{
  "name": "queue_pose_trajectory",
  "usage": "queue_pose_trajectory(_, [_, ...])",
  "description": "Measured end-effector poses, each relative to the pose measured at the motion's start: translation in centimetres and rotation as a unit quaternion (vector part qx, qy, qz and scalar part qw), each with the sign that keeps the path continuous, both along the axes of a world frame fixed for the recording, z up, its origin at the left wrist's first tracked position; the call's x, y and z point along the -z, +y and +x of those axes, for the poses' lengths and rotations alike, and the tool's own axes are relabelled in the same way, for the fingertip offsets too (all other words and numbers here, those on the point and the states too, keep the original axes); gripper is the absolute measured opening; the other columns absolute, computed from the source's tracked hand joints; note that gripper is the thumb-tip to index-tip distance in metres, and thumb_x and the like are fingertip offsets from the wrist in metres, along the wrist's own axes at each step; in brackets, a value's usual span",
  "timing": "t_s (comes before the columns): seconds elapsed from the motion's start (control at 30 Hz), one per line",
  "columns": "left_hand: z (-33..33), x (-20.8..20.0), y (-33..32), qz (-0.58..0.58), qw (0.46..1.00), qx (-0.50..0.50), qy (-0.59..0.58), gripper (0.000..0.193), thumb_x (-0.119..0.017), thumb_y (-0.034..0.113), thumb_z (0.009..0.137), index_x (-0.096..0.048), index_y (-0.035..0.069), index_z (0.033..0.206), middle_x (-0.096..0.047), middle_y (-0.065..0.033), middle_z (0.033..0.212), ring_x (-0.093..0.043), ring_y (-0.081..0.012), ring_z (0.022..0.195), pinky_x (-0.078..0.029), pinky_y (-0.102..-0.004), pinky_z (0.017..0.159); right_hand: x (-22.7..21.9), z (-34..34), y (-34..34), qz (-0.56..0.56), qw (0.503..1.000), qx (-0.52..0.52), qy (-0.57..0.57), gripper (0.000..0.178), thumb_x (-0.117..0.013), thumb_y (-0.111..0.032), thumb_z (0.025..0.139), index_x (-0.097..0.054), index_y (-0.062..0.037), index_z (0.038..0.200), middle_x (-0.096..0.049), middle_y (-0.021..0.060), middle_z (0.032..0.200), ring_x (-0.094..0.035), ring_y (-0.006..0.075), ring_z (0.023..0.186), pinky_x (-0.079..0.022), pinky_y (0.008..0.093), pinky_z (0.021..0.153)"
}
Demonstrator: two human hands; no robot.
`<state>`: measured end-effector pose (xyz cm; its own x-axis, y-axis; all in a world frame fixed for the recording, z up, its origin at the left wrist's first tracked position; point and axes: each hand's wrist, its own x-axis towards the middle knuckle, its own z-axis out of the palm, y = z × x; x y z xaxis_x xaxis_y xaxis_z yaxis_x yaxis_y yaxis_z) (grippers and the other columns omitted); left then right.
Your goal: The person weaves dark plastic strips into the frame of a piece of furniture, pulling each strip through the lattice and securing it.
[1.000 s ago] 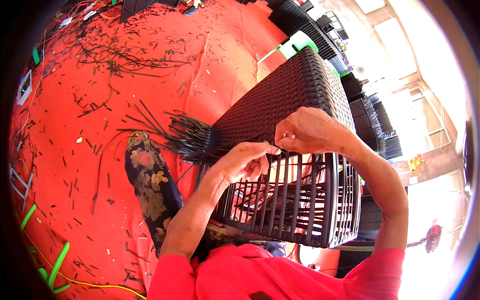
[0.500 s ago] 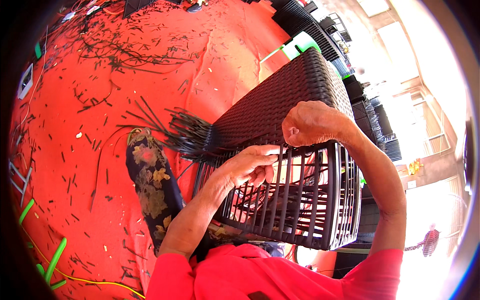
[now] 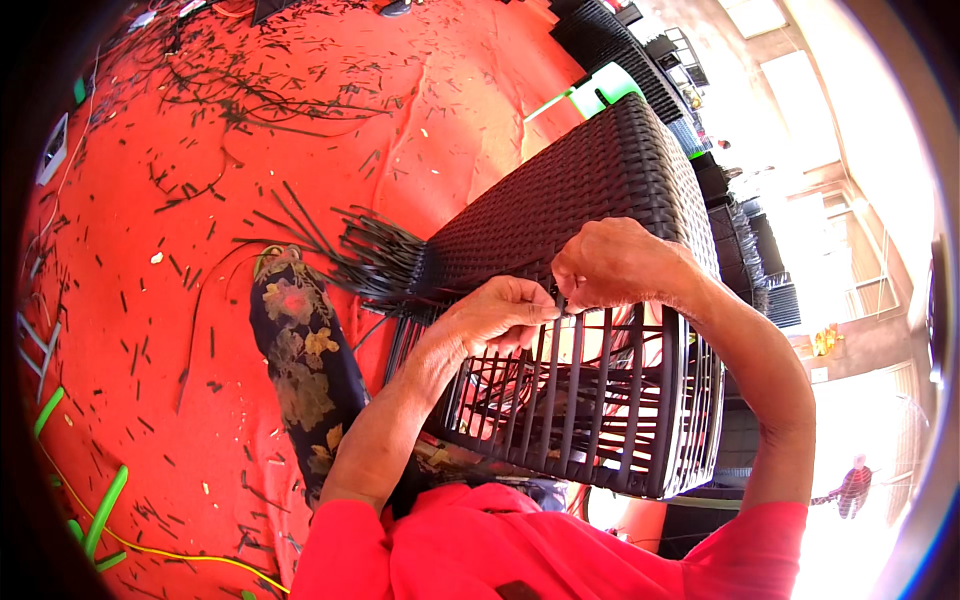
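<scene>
A box-shaped wicker piece (image 3: 545, 200) of dark brown plastic rattan leans across my lap, tightly woven on its far part. Its near part shows bare slats (image 3: 560, 420) with openings between them. At the lower edge of the weave, my left hand (image 3: 500, 315) pinches a dark rattan strip between thumb and fingertips. Right beside it, my right hand (image 3: 622, 262) is closed, its fingertips gripping at the same spot; the strip there is mostly hidden by the fingers. A bundle of loose strip ends (image 3: 375, 260) fans out from the weave's left side.
Short dark offcuts (image 3: 250, 95) litter the red floor covering (image 3: 330, 160). My patterned trouser leg (image 3: 310, 350) is left of the wicker piece. Dark stacked pieces (image 3: 610, 50) and a green-and-white object (image 3: 605, 85) stand beyond it. Another person (image 3: 853, 487) is far off at right.
My right hand has come down and left to the weave edge, its fingers now meeting my left hand's. The left fingers have closed from a pointing pose into a pinch.
</scene>
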<state>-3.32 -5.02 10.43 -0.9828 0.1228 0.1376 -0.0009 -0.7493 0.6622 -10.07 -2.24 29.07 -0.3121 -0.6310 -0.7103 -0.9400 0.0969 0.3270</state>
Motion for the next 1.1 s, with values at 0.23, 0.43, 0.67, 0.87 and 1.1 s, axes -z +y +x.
queue_pose_trajectory(0.23, [-1.0,4.2,-1.9,-0.133,0.985,-0.043,-0.099,0.016,-0.060,0.020,0.080,-0.055,0.009,0.072,-0.046,0.0021,0.050,-0.033,-0.0026,0.035,-0.021,-0.0168,0.031,1.1,-1.5,-1.4,-0.032,0.996,-0.044,-0.071,0.018,-0.058,-0.015,0.070,-0.064,-0.0074,0.084,-0.062,0.0121,0.082,-0.060,0.0282,0.079,-0.047,0.0370,0.071])
queue_pose_trajectory(0.43, [-0.3,5.7,-3.9,0.083,0.995,-0.042,-0.027,0.014,-0.060,0.020,0.081,-0.054,0.009,0.076,-0.047,0.0028,0.055,-0.037,-0.0026,0.040,-0.025,-0.0155,0.032,3.3,-1.1,-2.4,0.079,0.958,0.230,-0.153,0.031,-0.055,-0.017,0.078,-0.056,-0.0048,0.106,-0.062,0.0090,0.081,-0.061,0.0165,0.067,-0.049,0.0294,0.058])
queue_pose_trajectory(0.67, [-1.3,5.7,-0.9,0.047,0.998,0.016,-0.041,0.030,-0.050,0.029,0.086,-0.062,0.002,0.091,-0.057,-0.0059,0.054,-0.041,-0.0068,0.033,-0.027,-0.0184,0.030,3.9,-1.5,-2.7,0.087,0.984,0.112,-0.105,0.014,-0.056,-0.015,0.069,-0.062,-0.0069,0.078,-0.061,0.0032,0.067,-0.058,0.0151,0.061,-0.045,0.0292,0.055])
queue_pose_trajectory(0.87, [-1.5,4.1,-0.4,0.014,0.997,0.067,-0.027,0.025,-0.045,0.017,0.088,-0.053,0.005,0.107,-0.056,-0.0070,0.054,-0.042,-0.0091,0.032,-0.031,-0.0206,0.029,5.0,-1.5,-2.6,0.124,0.992,0.014,-0.024,0.013,-0.057,-0.012,0.063,-0.064,-0.0048,0.071,-0.061,0.0111,0.069,-0.061,0.0254,0.071,-0.047,0.0349,0.062])
queue_pose_trajectory(1.1, [-1.9,4.9,0.3,0.012,0.996,0.091,-0.005,0.018,-0.048,0.017,0.088,-0.054,0.005,0.099,-0.053,-0.0049,0.051,-0.041,-0.0082,0.032,-0.030,-0.0190,0.030,6.5,-2.2,-1.9,0.114,0.993,-0.019,-0.038,0.013,-0.059,-0.012,0.067,-0.065,-0.0020,0.073,-0.062,0.0127,0.068,-0.063,0.0239,0.068,-0.049,0.0341,0.059])
